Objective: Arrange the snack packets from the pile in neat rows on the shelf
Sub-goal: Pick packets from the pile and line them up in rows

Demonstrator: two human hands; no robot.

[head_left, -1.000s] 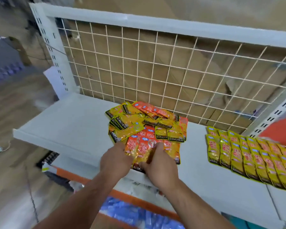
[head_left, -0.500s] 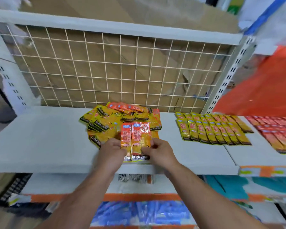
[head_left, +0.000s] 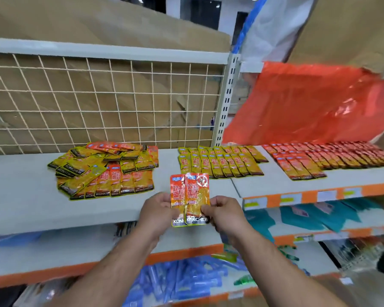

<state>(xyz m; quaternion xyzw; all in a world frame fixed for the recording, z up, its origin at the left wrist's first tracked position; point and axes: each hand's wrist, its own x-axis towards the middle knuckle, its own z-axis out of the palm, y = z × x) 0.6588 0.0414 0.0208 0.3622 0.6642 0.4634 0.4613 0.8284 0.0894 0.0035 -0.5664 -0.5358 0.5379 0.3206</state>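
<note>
White shelf (head_left: 31, 207) fronts view, near edge at 6 o'clock. Above shelf front, left hand (head_left: 156, 209) and right hand (head_left: 227, 212) hold two orange packets (head_left: 190, 196) between them, fingers (head_left: 217, 201) curled, pinching side edges. Loose pile (head_left: 106, 167) of packets on shelf at 10 o'clock. At 1 o'clock yellow rows (head_left: 220, 162), at 2 o'clock red rows (head_left: 319, 160). Behind, wire mesh (head_left: 98, 103).

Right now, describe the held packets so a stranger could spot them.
On the grey shelf, find the front edge between the loose pile and the yellow rows. Two overlapping orange packets are pinched there by the left hand and right hand. Only these are held, not lying flat.
</note>
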